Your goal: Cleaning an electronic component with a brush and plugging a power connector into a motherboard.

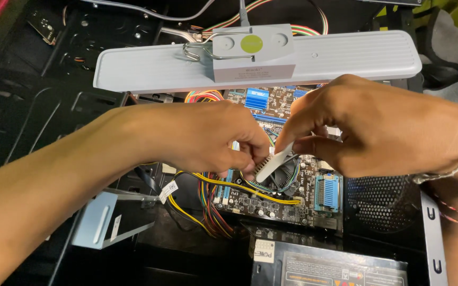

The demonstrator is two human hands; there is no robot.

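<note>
Both my hands work inside an open black computer case, over the green motherboard (271,204). My right hand (382,127) pinches a small white flat tool (272,163) whose tip rests on the round processor cooler (279,177). My left hand (208,135) has its fingertips closed at the cooler's upper left edge, touching the fins next to the white tool. What the left fingers grip is hidden.
A grey bar lamp (345,58) with a clip mount (253,50) spans the case above my hands. Yellow, red and black cables (208,204) run left of the board. A black power supply (324,265) lies at the bottom. A blue connector (328,191) sits right of the cooler.
</note>
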